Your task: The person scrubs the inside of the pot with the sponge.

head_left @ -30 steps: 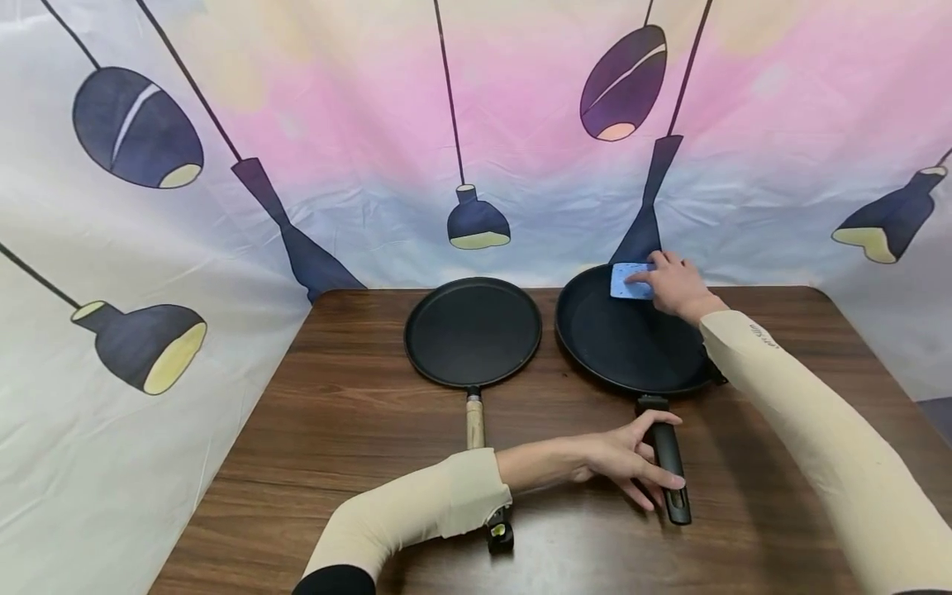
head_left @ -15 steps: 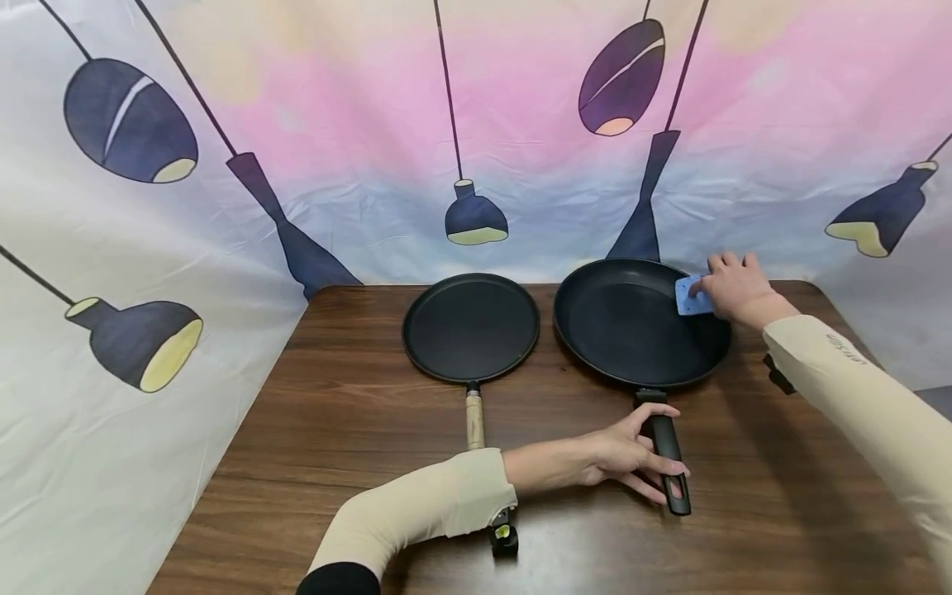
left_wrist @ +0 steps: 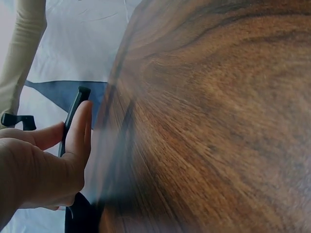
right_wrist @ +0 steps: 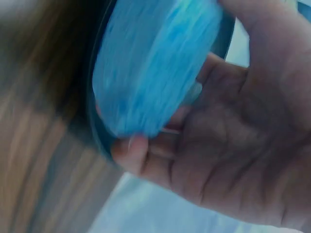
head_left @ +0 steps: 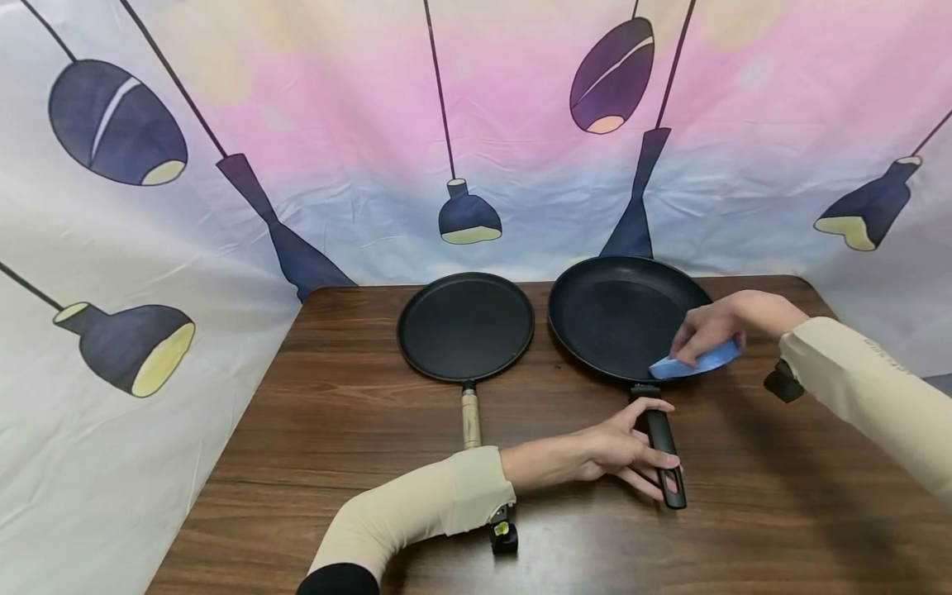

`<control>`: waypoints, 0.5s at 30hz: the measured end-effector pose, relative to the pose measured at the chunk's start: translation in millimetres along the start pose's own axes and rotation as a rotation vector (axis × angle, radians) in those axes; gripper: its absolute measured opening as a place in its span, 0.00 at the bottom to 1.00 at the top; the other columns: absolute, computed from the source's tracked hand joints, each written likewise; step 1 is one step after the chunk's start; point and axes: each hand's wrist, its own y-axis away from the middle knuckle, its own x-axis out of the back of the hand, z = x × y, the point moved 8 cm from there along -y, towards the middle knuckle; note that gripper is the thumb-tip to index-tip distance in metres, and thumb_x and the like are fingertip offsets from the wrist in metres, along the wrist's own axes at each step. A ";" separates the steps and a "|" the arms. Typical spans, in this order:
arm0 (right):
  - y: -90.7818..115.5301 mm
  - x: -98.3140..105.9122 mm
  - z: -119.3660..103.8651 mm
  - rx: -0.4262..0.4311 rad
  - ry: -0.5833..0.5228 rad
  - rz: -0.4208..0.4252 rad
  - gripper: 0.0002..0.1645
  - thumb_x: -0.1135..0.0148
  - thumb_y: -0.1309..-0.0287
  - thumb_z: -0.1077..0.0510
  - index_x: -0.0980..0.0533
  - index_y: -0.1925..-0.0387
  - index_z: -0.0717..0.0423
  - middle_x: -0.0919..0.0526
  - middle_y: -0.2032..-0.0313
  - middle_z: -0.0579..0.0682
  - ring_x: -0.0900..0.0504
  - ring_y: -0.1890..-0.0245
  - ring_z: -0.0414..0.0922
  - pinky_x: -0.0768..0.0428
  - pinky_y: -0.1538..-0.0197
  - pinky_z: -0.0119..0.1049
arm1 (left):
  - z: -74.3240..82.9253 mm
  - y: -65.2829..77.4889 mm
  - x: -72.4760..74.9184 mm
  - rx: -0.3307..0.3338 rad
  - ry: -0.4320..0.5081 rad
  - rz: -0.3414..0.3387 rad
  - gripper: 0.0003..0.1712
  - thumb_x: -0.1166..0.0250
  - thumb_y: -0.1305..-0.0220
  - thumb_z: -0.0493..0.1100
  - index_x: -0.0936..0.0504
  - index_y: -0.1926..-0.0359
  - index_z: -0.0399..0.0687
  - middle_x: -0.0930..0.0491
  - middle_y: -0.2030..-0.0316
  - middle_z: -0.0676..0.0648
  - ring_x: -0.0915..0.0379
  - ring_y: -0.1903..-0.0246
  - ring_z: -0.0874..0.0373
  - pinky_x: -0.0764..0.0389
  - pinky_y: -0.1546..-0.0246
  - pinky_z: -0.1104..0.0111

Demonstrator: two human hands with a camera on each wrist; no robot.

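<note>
A black frying pan [head_left: 610, 318] lies on the table's right side, its handle [head_left: 662, 438] toward the front. My left hand [head_left: 613, 448] holds that handle between thumb and fingers; the left wrist view shows the handle [left_wrist: 73, 116] pinched edge-on by the hand [left_wrist: 46, 170]. My right hand [head_left: 710, 329] grips a blue sponge [head_left: 702, 362] at the pan's front right rim. Close up in the right wrist view, the sponge [right_wrist: 150, 73] is bent and blurred, with fingers of the hand [right_wrist: 233, 141] curled around it. Part of the rim is hidden behind sponge and hand.
A flatter, smaller black pan [head_left: 466, 326] sits left of the frying pan, its wooden handle [head_left: 472, 420] partly covered by my left forearm. Both stand near the back edge of the brown wooden table [head_left: 335, 413]. A printed curtain [head_left: 357, 124] hangs right behind.
My right hand has swept the sponge from the pan's back rim around the right side to the front right rim. The left hand keeps holding the handle, nearly in place.
</note>
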 end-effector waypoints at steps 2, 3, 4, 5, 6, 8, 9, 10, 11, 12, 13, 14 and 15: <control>-5.0 -3.7 -11.2 0.046 -0.060 -0.039 0.33 0.41 0.39 0.49 0.25 0.34 0.57 0.22 0.44 0.58 0.23 0.59 0.49 0.14 0.67 0.44 | 0.4 -0.4 0.6 -0.002 0.006 -0.003 0.35 0.38 0.31 0.27 0.33 0.37 0.70 0.15 0.63 0.44 0.24 0.45 0.24 0.16 0.48 0.42; -7.7 -5.0 -17.2 0.076 -0.093 -0.055 0.33 0.42 0.37 0.48 0.26 0.34 0.58 0.23 0.42 0.60 0.22 0.58 0.49 0.14 0.69 0.42 | 0.4 -0.4 1.0 -0.001 0.007 -0.004 0.35 0.38 0.31 0.27 0.33 0.37 0.71 0.15 0.63 0.44 0.24 0.45 0.24 0.16 0.48 0.42; -10.3 -6.0 -23.1 0.104 -0.127 -0.071 0.33 0.44 0.34 0.47 0.26 0.33 0.59 0.24 0.39 0.63 0.22 0.55 0.50 0.14 0.68 0.43 | 0.3 -0.8 1.5 0.000 0.007 -0.005 0.34 0.38 0.31 0.27 0.33 0.38 0.71 0.15 0.64 0.44 0.24 0.45 0.24 0.16 0.48 0.42; -12.7 -5.9 -28.6 0.127 -0.157 -0.078 0.33 0.45 0.31 0.45 0.27 0.32 0.59 0.26 0.35 0.66 0.21 0.53 0.50 0.15 0.69 0.40 | 0.4 -0.8 1.9 0.000 0.007 -0.005 0.34 0.38 0.31 0.27 0.33 0.38 0.71 0.15 0.64 0.43 0.24 0.45 0.24 0.16 0.48 0.42; -15.2 -5.6 -33.4 0.143 -0.188 -0.085 0.33 0.47 0.28 0.43 0.27 0.32 0.59 0.28 0.33 0.67 0.21 0.50 0.50 0.16 0.70 0.37 | 0.5 -0.9 2.3 0.002 0.007 -0.005 0.34 0.38 0.31 0.27 0.33 0.38 0.71 0.16 0.64 0.43 0.24 0.45 0.24 0.16 0.48 0.42; -20.9 -3.6 -42.4 0.170 -0.244 -0.087 0.34 0.50 0.24 0.41 0.28 0.31 0.60 0.35 0.28 0.69 0.22 0.50 0.49 0.16 0.69 0.36 | 0.6 -1.5 2.8 0.008 0.007 -0.009 0.34 0.38 0.31 0.27 0.33 0.38 0.71 0.16 0.64 0.43 0.24 0.45 0.24 0.16 0.48 0.42; -24.2 -2.3 -46.0 0.179 -0.279 -0.084 0.35 0.51 0.23 0.40 0.29 0.30 0.61 0.35 0.27 0.69 0.22 0.50 0.48 0.15 0.68 0.37 | 0.8 -1.6 2.9 0.013 0.007 -0.012 0.35 0.38 0.30 0.27 0.34 0.38 0.71 0.16 0.64 0.43 0.24 0.45 0.24 0.17 0.47 0.42; -28.3 -0.6 -49.1 0.182 -0.310 -0.078 0.35 0.52 0.23 0.40 0.29 0.30 0.61 0.32 0.31 0.70 0.22 0.55 0.46 0.15 0.66 0.37 | 0.7 -1.9 2.8 0.018 0.009 -0.017 0.35 0.38 0.30 0.27 0.34 0.37 0.71 0.16 0.63 0.42 0.24 0.45 0.24 0.17 0.46 0.41; -32.5 1.3 -52.3 0.188 -0.339 -0.073 0.35 0.53 0.22 0.40 0.30 0.30 0.61 0.28 0.35 0.69 0.23 0.62 0.44 0.14 0.65 0.37 | 0.6 -1.9 2.5 0.024 0.011 -0.024 0.35 0.38 0.30 0.27 0.34 0.36 0.71 0.17 0.63 0.42 0.25 0.44 0.24 0.18 0.45 0.41; -36.6 3.3 -55.0 0.191 -0.371 -0.065 0.35 0.53 0.22 0.40 0.30 0.29 0.61 0.24 0.43 0.67 0.26 0.68 0.43 0.14 0.64 0.38 | 0.3 -2.0 2.2 0.031 0.012 -0.030 0.35 0.39 0.30 0.27 0.34 0.36 0.71 0.17 0.63 0.43 0.25 0.44 0.24 0.19 0.44 0.41; -41.0 5.4 -57.5 0.198 -0.398 -0.056 0.35 0.54 0.22 0.41 0.32 0.28 0.61 0.23 0.51 0.62 0.31 0.73 0.42 0.14 0.64 0.38 | 0.1 -1.9 1.8 0.038 0.016 -0.035 0.35 0.39 0.30 0.27 0.34 0.36 0.71 0.17 0.63 0.42 0.25 0.43 0.24 0.19 0.44 0.40; -45.6 7.4 -59.6 0.202 -0.429 -0.047 0.35 0.54 0.22 0.41 0.33 0.28 0.62 0.25 0.57 0.56 0.34 0.76 0.42 0.15 0.63 0.37 | -0.2 -1.8 1.4 0.043 0.017 -0.041 0.35 0.39 0.30 0.27 0.35 0.36 0.71 0.18 0.62 0.42 0.26 0.43 0.24 0.20 0.43 0.40; -49.8 9.5 -61.7 0.209 -0.456 -0.039 0.36 0.55 0.21 0.41 0.34 0.27 0.62 0.28 0.62 0.53 0.33 0.75 0.41 0.15 0.62 0.37 | -0.3 -1.6 1.1 0.048 0.021 -0.044 0.35 0.39 0.30 0.27 0.35 0.36 0.71 0.18 0.62 0.42 0.26 0.43 0.24 0.21 0.43 0.40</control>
